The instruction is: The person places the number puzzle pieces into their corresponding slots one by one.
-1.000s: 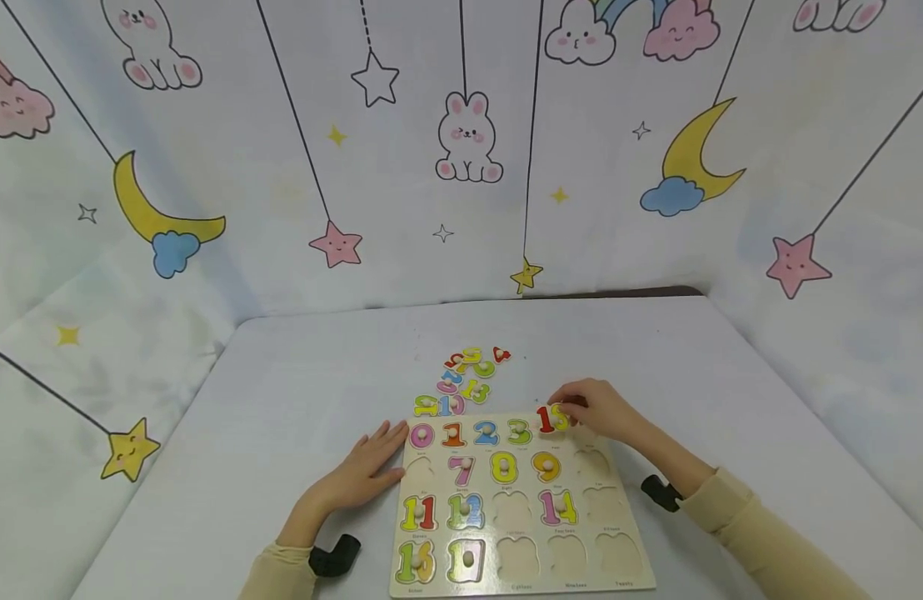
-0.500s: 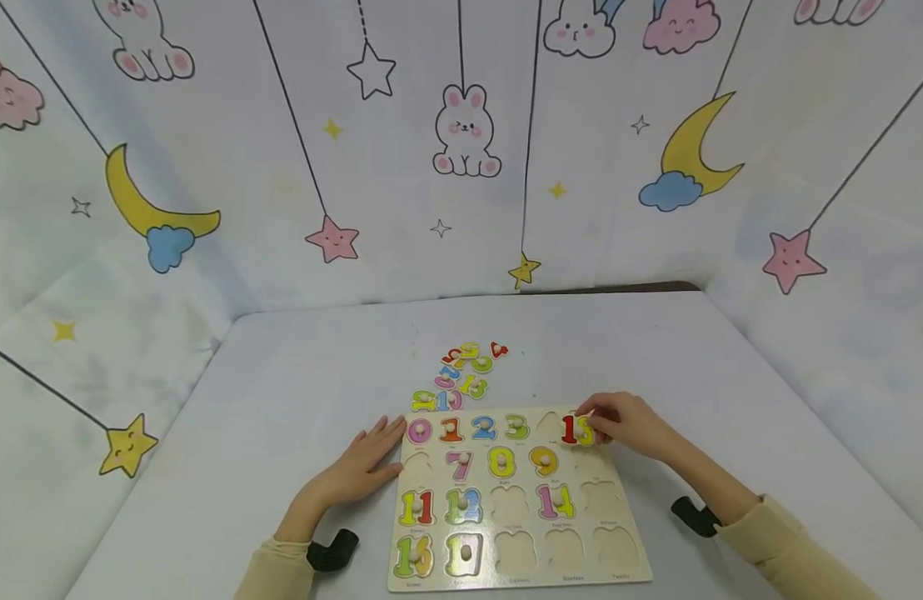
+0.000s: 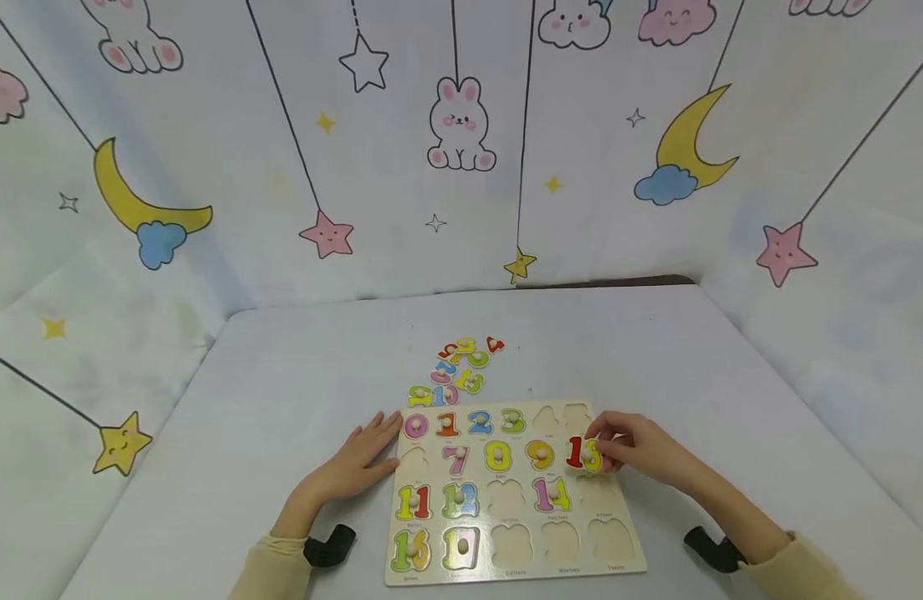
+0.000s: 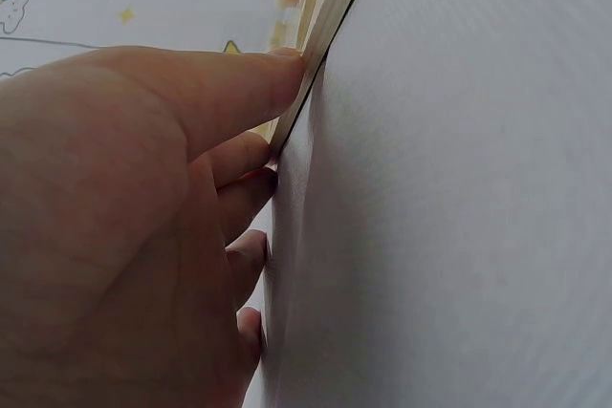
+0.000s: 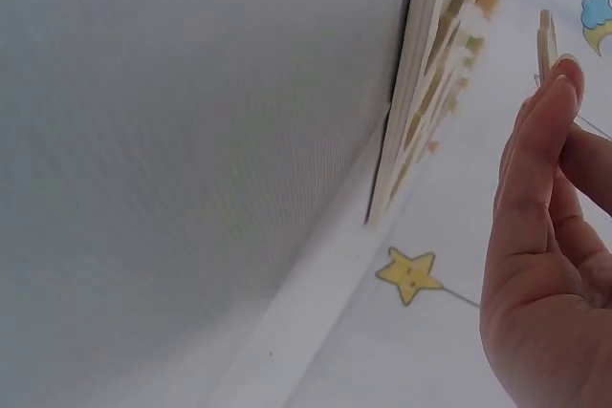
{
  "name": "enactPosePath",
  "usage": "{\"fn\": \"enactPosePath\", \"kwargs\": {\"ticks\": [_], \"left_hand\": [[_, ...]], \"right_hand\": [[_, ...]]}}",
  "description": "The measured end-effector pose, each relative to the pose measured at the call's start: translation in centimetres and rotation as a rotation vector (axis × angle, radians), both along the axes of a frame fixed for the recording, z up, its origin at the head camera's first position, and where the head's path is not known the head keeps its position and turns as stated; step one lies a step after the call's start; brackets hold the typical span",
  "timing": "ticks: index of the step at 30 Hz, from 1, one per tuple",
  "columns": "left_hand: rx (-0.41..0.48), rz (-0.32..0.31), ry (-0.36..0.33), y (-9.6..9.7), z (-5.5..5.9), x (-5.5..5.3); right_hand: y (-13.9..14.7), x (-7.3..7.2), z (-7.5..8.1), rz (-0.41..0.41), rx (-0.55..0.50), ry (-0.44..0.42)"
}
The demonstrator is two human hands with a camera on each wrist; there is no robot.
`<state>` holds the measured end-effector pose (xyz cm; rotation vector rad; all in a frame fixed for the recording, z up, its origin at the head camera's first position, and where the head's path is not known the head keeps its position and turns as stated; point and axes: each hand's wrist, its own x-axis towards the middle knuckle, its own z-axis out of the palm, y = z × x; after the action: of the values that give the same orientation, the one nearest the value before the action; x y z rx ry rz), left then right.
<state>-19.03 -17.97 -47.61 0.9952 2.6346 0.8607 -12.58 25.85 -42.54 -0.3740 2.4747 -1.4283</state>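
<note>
Pale wooden number-puzzle board (image 3: 519,472) on the white cloth-covered table (image 3: 304,358), rows of shaped recesses. From my end I read, seated in it: 0, 1, 2, 3 top row; 7, 8, 9 second; 11, 12, 14 third; 16, 17 bottom. Bare recesses show among them, three in a run at bottom right.

Red-and-yellow flat number piece (image 3: 581,456): over the right end of the second row on my head feed, pinched at the fingertips of the person's right hand (image 3: 645,446). My right wrist feed gives it edge-on, raised off the board. Digits upright, top of the red 1 toward the far table edge; fingers cover part of the yellow digit, so I can't settle that digit or the long axis.

Left hand (image 3: 349,467): fingers straight, slightly spread, at the board's left edge; left wrist feed has the thumb against the board's side.

Beyond the board, multicoloured loose number pieces (image 3: 442,375), bunched; I make out a yellow-and-green 13 (image 3: 470,382) and, at far right, a red 4 (image 3: 495,344).

Writing: tiny words under recesses, "Nineteen" and "Twenty" legible bottom row, most others too small for me.
</note>
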Motion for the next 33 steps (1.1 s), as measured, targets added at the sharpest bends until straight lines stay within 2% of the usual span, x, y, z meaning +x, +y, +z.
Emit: {"fn": "enactPosePath", "kwargs": {"ticks": [5,13,17,23,33], "left_hand": [[0.003,-0.001,-0.004,-0.1,0.0,-0.1],[-0.019,0.010,0.000,0.1,0.0,-0.3],[-0.002,0.003,-0.004,0.0,0.0,-0.2],[0.002,-0.001,-0.001,0.0,0.1,-0.1],[-0.006,0.008,-0.017,0.1,0.2,-0.1]], "right_hand": [[-0.8,0.6,-0.6,0.057,-0.074,-0.083],[-1.9,1.1,-1.3,0.297,-0.162,-0.155],[-2.9,1.3,-1.5,0.364,-0.168,-0.190],[-4.9,1.5,-1.5,0.401,-0.186,-0.190],[-7.9,2.1,-1.7,0.385,-0.101,-0.173]]}}
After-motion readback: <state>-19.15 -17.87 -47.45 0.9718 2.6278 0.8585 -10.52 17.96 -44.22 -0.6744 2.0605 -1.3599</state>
